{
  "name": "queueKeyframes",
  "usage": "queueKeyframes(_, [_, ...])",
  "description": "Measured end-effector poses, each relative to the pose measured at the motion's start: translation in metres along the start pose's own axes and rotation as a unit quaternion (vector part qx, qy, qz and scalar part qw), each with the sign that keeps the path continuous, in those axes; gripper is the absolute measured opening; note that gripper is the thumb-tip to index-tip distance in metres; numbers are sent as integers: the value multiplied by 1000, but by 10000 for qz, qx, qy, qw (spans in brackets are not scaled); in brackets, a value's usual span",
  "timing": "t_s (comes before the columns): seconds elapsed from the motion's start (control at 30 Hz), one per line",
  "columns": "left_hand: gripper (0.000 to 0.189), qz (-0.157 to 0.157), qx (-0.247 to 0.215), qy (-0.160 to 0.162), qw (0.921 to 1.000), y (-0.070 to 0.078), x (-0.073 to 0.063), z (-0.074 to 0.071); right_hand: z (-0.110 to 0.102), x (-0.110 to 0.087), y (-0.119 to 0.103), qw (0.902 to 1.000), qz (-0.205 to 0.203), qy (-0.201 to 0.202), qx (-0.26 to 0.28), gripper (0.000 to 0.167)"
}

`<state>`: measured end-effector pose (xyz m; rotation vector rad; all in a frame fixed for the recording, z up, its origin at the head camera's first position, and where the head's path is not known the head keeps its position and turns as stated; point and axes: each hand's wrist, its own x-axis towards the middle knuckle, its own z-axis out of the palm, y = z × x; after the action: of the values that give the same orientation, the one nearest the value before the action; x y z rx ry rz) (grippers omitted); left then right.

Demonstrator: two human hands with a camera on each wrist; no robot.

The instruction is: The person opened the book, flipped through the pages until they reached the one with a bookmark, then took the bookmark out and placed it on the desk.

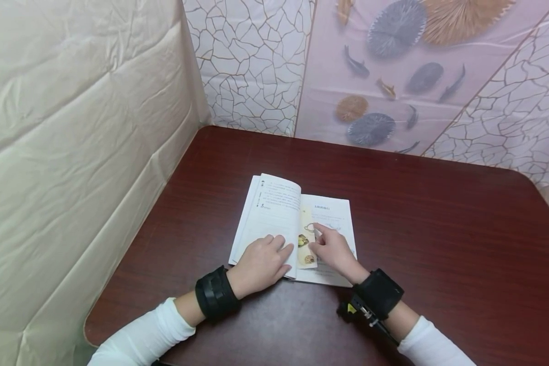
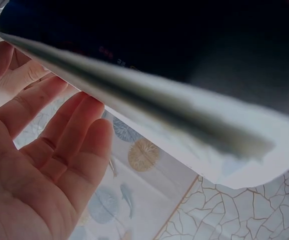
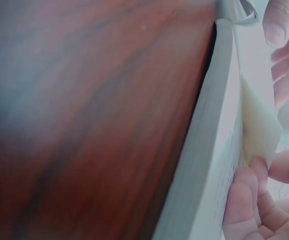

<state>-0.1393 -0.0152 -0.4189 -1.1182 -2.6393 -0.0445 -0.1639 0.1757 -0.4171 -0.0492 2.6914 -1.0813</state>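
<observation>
An open book (image 1: 274, 226) lies on the table, its left pages stacked and slightly raised. A narrow yellowish bookmark (image 1: 307, 254) with printed pictures lies along the inner side of the right page, beside the spine. My left hand (image 1: 261, 264) rests on the lower left page with its fingers relaxed, as the left wrist view of the fingers (image 2: 92, 135) also shows. My right hand (image 1: 335, 250) is over the right page and pinches the bookmark's edge between thumb and fingers. Seen from the right wrist, the bookmark (image 3: 262, 125) tilts up off the page.
The dark red-brown table (image 1: 439, 244) extends around the book. A cream cloth wall (image 1: 96, 127) stands along its left side, and a patterned curtain (image 1: 256, 66) hangs behind its far edge. Black bands (image 1: 217, 294) are strapped on both wrists.
</observation>
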Motion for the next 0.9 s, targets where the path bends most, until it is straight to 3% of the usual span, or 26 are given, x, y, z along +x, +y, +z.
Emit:
queueKeyframes(0.47, [39, -24, -7, -63, 10000, 1, 0, 0, -16, -13, 14, 9996, 205, -194, -64, 54])
queueKeyframes(0.67, [38, -2, -9, -6, 10000, 1, 0, -1, -25, -19, 20, 9997, 98, -207, -120, 53])
queueKeyframes(0.9, [38, 11, 22, -30, 10000, 1, -1, -1, -35, -22, 30, 9992, 376, -139, -31, 53])
